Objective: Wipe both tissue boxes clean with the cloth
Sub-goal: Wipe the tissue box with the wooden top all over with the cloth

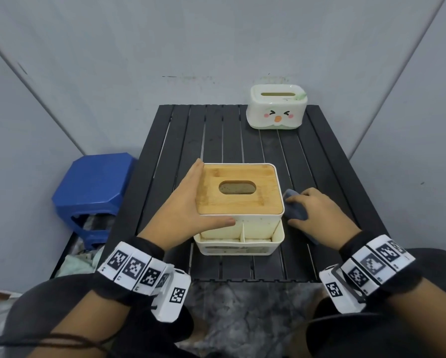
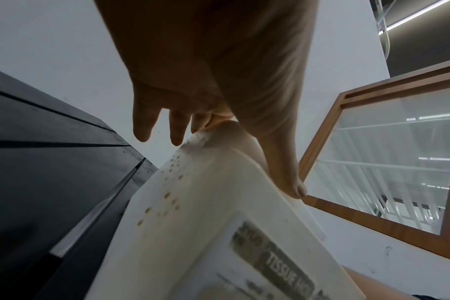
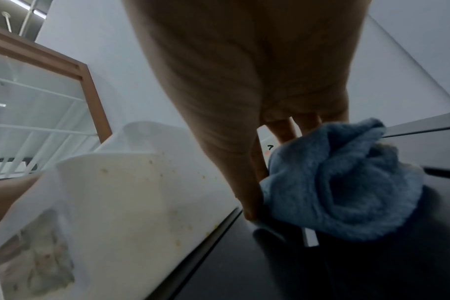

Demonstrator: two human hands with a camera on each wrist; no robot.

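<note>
A white tissue box with a bamboo lid (image 1: 240, 200) stands mid-table, with a divided tray at its front. Brown specks dot its white sides (image 2: 172, 194) (image 3: 131, 192). My left hand (image 1: 188, 202) braces its near left corner: straight fingers lie along the left side and the thumb lies across the front. My right hand (image 1: 317, 210) grips a bunched blue-grey cloth (image 1: 295, 211) (image 3: 342, 182) on the table, right beside the box's right side. A second white tissue box with a cartoon face (image 1: 277, 107) sits at the back right, untouched.
The black slatted table (image 1: 229, 140) stands in a corner between grey walls. A blue plastic stool (image 1: 95, 184) is on the floor to its left, with pale rags (image 1: 74, 264) below it. Bare slats lie between the two boxes.
</note>
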